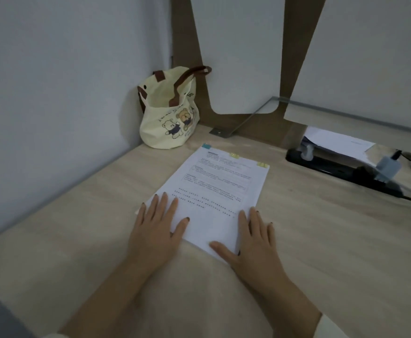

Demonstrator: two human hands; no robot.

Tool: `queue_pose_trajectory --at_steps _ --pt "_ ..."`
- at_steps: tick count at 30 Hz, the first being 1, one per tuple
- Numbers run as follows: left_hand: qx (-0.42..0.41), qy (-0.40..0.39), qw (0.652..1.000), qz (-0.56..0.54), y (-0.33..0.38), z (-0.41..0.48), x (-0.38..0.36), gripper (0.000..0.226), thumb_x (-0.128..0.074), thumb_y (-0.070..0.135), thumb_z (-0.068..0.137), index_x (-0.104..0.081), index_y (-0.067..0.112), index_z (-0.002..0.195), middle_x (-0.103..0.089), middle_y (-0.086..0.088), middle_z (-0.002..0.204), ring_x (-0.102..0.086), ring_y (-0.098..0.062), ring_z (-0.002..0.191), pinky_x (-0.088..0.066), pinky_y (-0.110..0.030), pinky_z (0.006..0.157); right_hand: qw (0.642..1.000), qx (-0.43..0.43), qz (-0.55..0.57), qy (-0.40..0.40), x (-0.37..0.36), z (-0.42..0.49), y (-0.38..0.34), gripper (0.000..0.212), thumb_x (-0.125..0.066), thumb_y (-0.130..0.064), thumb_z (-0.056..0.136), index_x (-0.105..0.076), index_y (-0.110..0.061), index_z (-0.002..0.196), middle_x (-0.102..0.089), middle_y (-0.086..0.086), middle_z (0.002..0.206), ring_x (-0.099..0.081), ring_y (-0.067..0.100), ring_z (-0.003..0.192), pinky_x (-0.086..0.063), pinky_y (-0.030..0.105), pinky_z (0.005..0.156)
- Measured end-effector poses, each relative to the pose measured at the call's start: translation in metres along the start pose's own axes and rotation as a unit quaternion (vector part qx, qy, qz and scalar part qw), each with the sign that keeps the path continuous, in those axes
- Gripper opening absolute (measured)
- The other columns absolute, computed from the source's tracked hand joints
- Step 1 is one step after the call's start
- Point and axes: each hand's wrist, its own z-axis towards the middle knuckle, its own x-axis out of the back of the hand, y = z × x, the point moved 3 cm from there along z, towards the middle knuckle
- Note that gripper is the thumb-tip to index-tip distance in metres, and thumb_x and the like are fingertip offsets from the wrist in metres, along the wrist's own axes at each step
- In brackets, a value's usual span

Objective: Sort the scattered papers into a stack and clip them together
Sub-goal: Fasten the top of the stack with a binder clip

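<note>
Stack (214, 191) lies flat on desk (321, 240), mid view, turned slightly so the far end leans right. Top sheet is printed, text too blurred to read. Sheet edges look aligned. Three clips sit on the far edge: blue clip (206, 145) at the far-left corner, yellow clip (234, 155) about mid-edge, second yellow clip (262, 164) at the far-right corner.

Left hand (154, 230) is palm down, fingers straight and spread. The fingers lie over the stack's near-left corner, thumb on the top sheet, heel of the hand on the desk. It grasps nothing, just rests flat on the paper. Right hand (253, 242) is the same: palm down, fingers straight, thumb and first fingers on the near-right corner, outer fingers past the stack's right edge on the desk. Nothing is held or pinched. Dark nails on both hands.

Bag (169, 113), cream with a bear print and brown handles, stands upright in the far-left corner against the wall (53, 93). It is near the blue clip corner but not touching the stack. A metal bracket (220, 132) sits on the desk behind the stack, at the foot of a glass panel.

A black power strip (340, 169) lies at the right, well apart from the stack. A grey-blue charger (388, 167) is plugged into it, and a cable runs off the right edge. Loose sheets (338, 142) lie just behind the strip.
</note>
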Motion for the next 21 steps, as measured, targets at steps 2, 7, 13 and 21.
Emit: queue_pose_trajectory --at_steps 2,7,13,21 --pt "-0.003 -0.011 1.0 0.017 -0.005 0.026 0.0 0.076 -0.003 0.067 0.083 0.001 0.029 0.148 0.007 0.004 0.159 0.011 -0.011 0.146 0.013 -0.033 0.115 1.0 -0.001 -0.005 0.004 -0.001 0.022 -0.003 0.112 -0.008 -0.084 0.063 0.008 -0.013 0.149 0.016 0.009 0.157 0.018 0.019 0.145 0.014 0.037 0.114" --pt "-0.024 -0.04 0.998 0.029 -0.014 0.068 -0.001 0.061 -0.017 0.052 0.095 0.001 0.029 0.149 0.009 0.004 0.159 0.012 -0.011 0.145 0.011 -0.036 0.118 0.999 -0.013 -0.025 0.028 -0.008 0.056 -0.008 0.091 -0.019 -0.07 0.085 0.008 -0.012 0.149 0.015 0.012 0.157 0.017 0.021 0.145 0.012 0.036 0.117" --pt "-0.039 -0.04 0.998 0.025 -0.018 0.087 -0.003 0.062 -0.015 0.053 0.094 0.003 0.03 0.148 0.011 0.005 0.158 0.014 -0.01 0.145 0.011 -0.035 0.118 0.998 -0.018 -0.028 0.053 -0.013 0.071 -0.009 0.096 0.002 -0.074 0.074 0.007 -0.013 0.149 0.013 0.011 0.158 0.016 0.019 0.145 0.013 0.034 0.115" --pt "-0.008 -0.02 1.0 0.021 -0.015 0.075 -0.002 0.061 -0.018 0.051 0.095 0.0 0.028 0.149 0.007 0.003 0.159 0.009 -0.012 0.146 0.009 -0.035 0.117 0.999 -0.014 -0.012 0.04 -0.01 0.069 -0.008 0.08 -0.016 -0.064 0.089 0.005 -0.016 0.15 0.011 0.008 0.158 0.014 0.018 0.145 0.012 0.034 0.116"
